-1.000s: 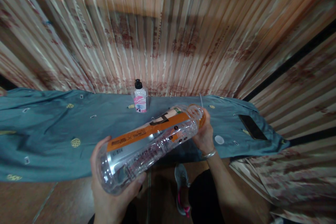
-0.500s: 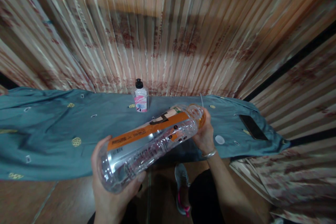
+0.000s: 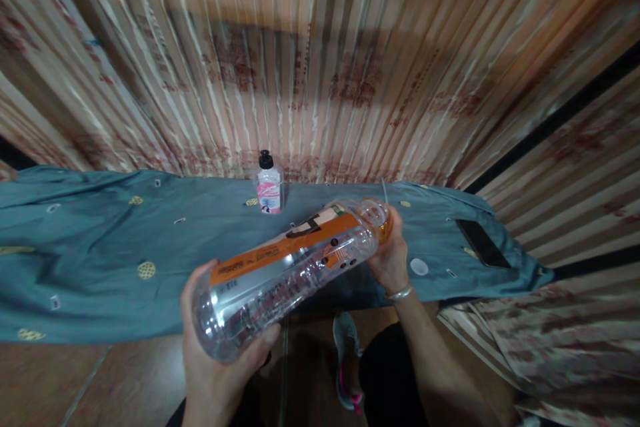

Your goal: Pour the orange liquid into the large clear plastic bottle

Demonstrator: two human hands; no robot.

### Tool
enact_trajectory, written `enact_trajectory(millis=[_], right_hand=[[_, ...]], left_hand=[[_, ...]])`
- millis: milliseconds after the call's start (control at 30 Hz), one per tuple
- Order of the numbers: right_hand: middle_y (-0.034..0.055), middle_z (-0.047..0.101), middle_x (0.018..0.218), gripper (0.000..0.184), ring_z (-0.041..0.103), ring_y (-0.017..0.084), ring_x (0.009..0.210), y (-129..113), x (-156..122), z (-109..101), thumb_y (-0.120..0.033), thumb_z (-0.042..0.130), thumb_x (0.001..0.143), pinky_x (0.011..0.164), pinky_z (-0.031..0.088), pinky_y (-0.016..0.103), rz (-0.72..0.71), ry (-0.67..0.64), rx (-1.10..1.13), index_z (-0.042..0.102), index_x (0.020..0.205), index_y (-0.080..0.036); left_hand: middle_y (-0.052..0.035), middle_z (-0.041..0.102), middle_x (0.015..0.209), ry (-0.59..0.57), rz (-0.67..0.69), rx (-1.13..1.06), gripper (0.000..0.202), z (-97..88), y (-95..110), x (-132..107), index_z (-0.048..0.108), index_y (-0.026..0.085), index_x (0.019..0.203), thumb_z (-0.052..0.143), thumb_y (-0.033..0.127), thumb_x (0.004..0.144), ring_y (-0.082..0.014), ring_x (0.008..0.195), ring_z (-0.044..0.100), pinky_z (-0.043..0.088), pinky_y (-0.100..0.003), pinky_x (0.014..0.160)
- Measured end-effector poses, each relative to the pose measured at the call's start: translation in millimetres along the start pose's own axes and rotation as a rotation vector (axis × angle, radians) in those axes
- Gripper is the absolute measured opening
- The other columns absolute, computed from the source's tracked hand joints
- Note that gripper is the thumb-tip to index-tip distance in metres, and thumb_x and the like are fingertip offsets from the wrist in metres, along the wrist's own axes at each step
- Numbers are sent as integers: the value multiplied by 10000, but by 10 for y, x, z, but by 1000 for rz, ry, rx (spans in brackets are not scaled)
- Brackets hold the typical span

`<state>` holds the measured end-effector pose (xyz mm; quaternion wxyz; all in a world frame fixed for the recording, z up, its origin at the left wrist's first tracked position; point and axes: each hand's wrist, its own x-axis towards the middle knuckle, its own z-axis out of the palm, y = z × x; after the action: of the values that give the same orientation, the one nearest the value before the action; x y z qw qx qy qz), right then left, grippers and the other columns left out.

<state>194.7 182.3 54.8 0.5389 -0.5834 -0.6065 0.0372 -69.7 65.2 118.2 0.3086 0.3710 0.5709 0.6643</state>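
Observation:
I hold a large clear plastic bottle [image 3: 285, 267] with an orange label on its side, lying nearly level over the table's front edge. My left hand [image 3: 220, 360] cups its base from below. My right hand [image 3: 393, 253] is closed round the neck and the orange cap end, and a thin grey stick [image 3: 384, 191] rises from between its fingers. A bangle sits on my right wrist.
The table wears a teal cloth [image 3: 100, 253]. A small bottle with a black cap and pink label [image 3: 269, 185] stands at its back edge. A white disc [image 3: 419, 267] and a dark phone [image 3: 481, 242] lie at the right. Pleated curtains hang behind. My shoe [image 3: 347, 360] is below.
The bottle's base and my left hand have shifted slightly to the right and up. My right hand has stayed at the neck.

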Motion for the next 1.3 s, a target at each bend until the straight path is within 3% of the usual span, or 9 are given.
enact_trajectory(millis=[167,367,500,667,900,1100,1300], right_hand=[[171,754,1335,901,782,343,1139,-54,16,-29,-482,875,756,979,664,493,3,4,-42,486,1514,-189],[188,736,1371,892,773,350,1164,-37,3,-10,-492,861,762,1001,654,517,4,16,-33,481,1507,-181],[176,747,1356,881,776,342,1163,-27,3,3,-502,865,762,1011,650,501,-4,34,-38,498,1495,-180],[174,713,1417,896,745,341,1242,-48,3,-18,-506,861,779,1064,629,506,-13,-7,-12,476,1525,-193],[212,651,1488,998,701,374,1315,-12,-25,14,-518,880,756,1141,574,588,-20,-41,21,416,1571,-177],[208,641,1499,1004,675,374,1357,30,-35,50,-481,890,757,1176,547,597,-29,-32,12,407,1586,-184],[188,671,1465,962,699,356,1321,4,-27,18,-470,889,762,1145,579,563,-44,-30,3,439,1565,-192]], left_hand=[[-69,718,1220,2,18,32,976,-5,4,4,582,242,1356,970,422,479,-308,1091,716,599,-415,894],[-81,747,1193,-19,-7,-3,983,1,16,-4,570,227,1396,960,409,512,-308,1034,744,617,-413,832],[-76,752,1204,-20,-7,-17,986,8,19,-2,564,232,1415,950,404,525,-306,1080,744,612,-409,893],[-70,739,1184,-34,-31,-32,1031,-6,20,7,544,230,1462,957,420,536,-296,1016,751,610,-406,855],[-62,707,1206,-27,-74,-23,1203,-60,-18,31,469,269,1579,978,497,513,-310,1061,701,555,-462,950],[-68,703,1251,-29,-79,-57,1178,-63,-29,37,495,274,1559,997,489,515,-305,1131,683,521,-464,1040],[-104,675,1349,-18,-94,-31,1139,-64,-62,33,527,263,1521,986,577,528,-357,1225,665,491,-548,1135]])
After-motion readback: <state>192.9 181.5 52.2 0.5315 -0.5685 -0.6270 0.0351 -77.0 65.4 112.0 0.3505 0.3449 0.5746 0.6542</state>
